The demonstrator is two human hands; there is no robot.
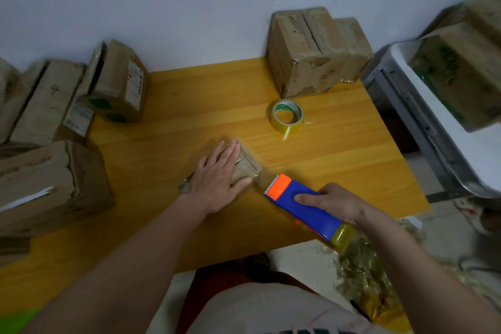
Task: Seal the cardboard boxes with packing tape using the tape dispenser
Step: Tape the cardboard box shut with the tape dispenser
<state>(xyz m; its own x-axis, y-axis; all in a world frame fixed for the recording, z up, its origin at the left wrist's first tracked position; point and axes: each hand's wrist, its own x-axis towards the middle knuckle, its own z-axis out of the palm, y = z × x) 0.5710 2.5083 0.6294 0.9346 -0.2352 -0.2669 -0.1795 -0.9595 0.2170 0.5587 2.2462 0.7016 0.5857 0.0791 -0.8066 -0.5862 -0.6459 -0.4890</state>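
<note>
A small flat cardboard box [245,167] wrapped in clear tape lies in the middle of the yellow wooden table [173,127]. My left hand [217,179] presses flat on top of it, fingers together and stretched out. My right hand [332,202] grips a blue tape dispenser [301,205] with an orange toothed cutter end pointing at the box's right corner. A yellowish tape roll sits at the dispenser's rear end. A thin strip of clear tape seems to run from the cutter to the box.
A spare roll of yellowish tape [288,116] lies further back on the table. Taped boxes [311,51] stand at the back right by the wall. More boxes [51,184] crowd the left side. A grey chair [423,106] carries a box at right. Tape scraps [371,260] litter the floor.
</note>
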